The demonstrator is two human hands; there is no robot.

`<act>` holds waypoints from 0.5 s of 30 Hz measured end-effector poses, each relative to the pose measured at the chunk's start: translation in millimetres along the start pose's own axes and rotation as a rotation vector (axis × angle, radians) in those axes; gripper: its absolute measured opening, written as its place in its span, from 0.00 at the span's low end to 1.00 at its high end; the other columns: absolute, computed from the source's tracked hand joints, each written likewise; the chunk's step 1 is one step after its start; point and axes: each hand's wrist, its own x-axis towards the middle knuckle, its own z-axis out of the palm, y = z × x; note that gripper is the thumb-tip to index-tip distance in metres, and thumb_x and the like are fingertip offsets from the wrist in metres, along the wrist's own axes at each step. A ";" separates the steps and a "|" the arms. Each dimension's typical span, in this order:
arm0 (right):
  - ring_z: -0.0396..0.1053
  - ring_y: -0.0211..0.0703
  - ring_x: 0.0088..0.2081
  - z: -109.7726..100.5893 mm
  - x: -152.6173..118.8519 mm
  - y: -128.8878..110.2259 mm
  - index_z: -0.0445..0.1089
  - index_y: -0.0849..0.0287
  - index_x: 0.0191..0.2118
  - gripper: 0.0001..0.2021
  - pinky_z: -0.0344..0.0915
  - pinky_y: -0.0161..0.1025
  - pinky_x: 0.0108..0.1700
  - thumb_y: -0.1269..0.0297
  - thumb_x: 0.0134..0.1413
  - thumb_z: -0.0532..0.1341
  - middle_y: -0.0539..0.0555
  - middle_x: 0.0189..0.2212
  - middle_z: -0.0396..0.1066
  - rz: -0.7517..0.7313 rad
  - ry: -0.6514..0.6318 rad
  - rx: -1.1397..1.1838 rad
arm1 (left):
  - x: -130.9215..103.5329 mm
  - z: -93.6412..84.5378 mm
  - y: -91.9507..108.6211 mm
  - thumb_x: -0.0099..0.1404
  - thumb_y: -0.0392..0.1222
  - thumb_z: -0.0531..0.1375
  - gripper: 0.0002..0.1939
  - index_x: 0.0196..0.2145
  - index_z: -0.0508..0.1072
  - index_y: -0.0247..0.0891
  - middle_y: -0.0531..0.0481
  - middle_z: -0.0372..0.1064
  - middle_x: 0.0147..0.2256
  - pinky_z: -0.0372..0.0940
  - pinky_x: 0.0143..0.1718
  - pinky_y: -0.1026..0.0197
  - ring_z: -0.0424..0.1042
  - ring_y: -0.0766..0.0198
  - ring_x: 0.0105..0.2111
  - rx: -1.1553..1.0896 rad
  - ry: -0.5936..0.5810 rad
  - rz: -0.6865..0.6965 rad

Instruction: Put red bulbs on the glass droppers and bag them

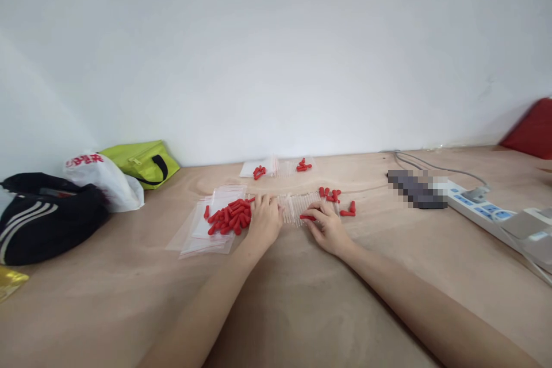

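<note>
Red rubber bulbs (229, 217) lie heaped on flat clear plastic bags (199, 244) left of centre. My left hand (265, 219) rests at the right edge of this heap, fingers bent; what it grips, if anything, is too small to tell. A row of thin clear tubes (297, 207) lies between my hands. My right hand (326, 227) pinches a red bulb (307, 217) over the right part of the row. Several more red bulbs (332, 195) lie just beyond my right hand, and two others (348, 211) lie to its right.
Filled clear bags (284, 167) with red bulbs lie near the wall. At the left are a black bag (47, 218), a white plastic bag (101, 178) and a green pouch (144, 164). A power strip (474, 207) with cables and a blurred dark object (416, 188) lie right.
</note>
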 end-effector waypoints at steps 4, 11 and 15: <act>0.62 0.43 0.35 -1.3 -0.6 0.4 0.67 0.57 0.35 0.07 0.59 0.44 0.39 0.71 0.51 0.54 0.54 0.32 0.67 0.004 -0.031 -0.095 | -26.2 3.9 -23.1 0.64 0.37 0.50 0.08 0.29 0.67 0.35 0.48 0.69 0.29 0.54 0.37 0.56 0.65 0.59 0.32 -0.121 0.175 0.268; 0.64 0.41 0.33 -1.5 -1.2 -1.4 0.66 0.57 0.35 0.06 0.59 0.40 0.36 0.70 0.54 0.53 0.53 0.30 0.69 -0.029 -0.134 0.013 | -40.9 11.0 -27.7 0.65 0.31 0.47 0.11 0.37 0.68 0.36 0.51 0.71 0.30 0.51 0.40 0.56 0.68 0.63 0.30 -0.200 0.272 0.426; 0.65 0.40 0.33 -1.0 -1.3 -2.2 0.65 0.57 0.36 0.05 0.62 0.38 0.35 0.69 0.54 0.53 0.53 0.30 0.68 -0.022 -0.142 0.079 | -40.6 10.2 -25.0 0.64 0.30 0.48 0.11 0.36 0.68 0.37 0.50 0.72 0.31 0.50 0.42 0.55 0.69 0.64 0.31 -0.204 0.232 0.427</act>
